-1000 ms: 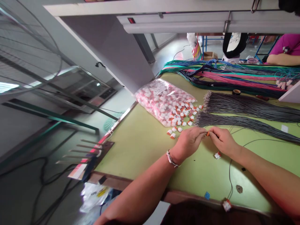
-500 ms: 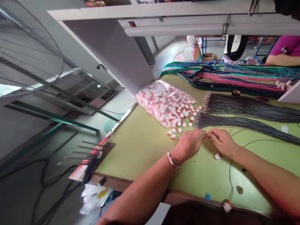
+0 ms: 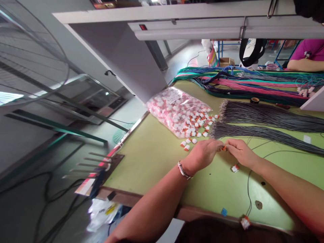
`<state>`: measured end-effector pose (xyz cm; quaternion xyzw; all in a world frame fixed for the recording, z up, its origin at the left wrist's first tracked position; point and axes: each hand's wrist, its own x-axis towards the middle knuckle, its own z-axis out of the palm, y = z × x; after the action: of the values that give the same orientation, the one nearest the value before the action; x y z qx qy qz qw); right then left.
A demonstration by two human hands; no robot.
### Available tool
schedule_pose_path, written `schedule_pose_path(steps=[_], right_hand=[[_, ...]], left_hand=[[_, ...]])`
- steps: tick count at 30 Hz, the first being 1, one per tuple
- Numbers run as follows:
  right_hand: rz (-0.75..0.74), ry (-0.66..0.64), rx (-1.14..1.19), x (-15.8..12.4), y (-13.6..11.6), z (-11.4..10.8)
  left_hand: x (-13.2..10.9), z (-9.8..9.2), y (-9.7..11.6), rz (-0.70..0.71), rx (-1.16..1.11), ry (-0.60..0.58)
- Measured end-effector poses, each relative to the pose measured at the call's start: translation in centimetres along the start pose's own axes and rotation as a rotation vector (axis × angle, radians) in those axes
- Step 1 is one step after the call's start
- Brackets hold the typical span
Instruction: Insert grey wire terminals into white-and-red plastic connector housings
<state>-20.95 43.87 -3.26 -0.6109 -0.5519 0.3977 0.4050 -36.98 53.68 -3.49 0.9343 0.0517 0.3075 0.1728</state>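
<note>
The surface [image 3: 141, 158] is yellow-green, the loose connectors [image 3: 186, 147] white and orange, the wire bundles [image 3: 260, 114] dark grey; the small held piece [image 3: 224, 148], partly hidden, looks orange.

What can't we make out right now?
All in the head view:
- Orange piece: partly hidden by the left hand and right hand; whether a wire sits in it is unclear.
- Bag label: print too small to read.
- Dark wire bundles: far ends cut off by the right edge.
- Co-worker: cut off by the right edge.
</note>
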Motion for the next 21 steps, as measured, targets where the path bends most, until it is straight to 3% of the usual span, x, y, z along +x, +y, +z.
schedule_pose_path(steps=[21], right_hand=[[0.044,0.01,0.071,-0.27,-0.67,0.22]], left_hand=[[0.23,0.03,-0.25,0.072,-0.008,0.096]])
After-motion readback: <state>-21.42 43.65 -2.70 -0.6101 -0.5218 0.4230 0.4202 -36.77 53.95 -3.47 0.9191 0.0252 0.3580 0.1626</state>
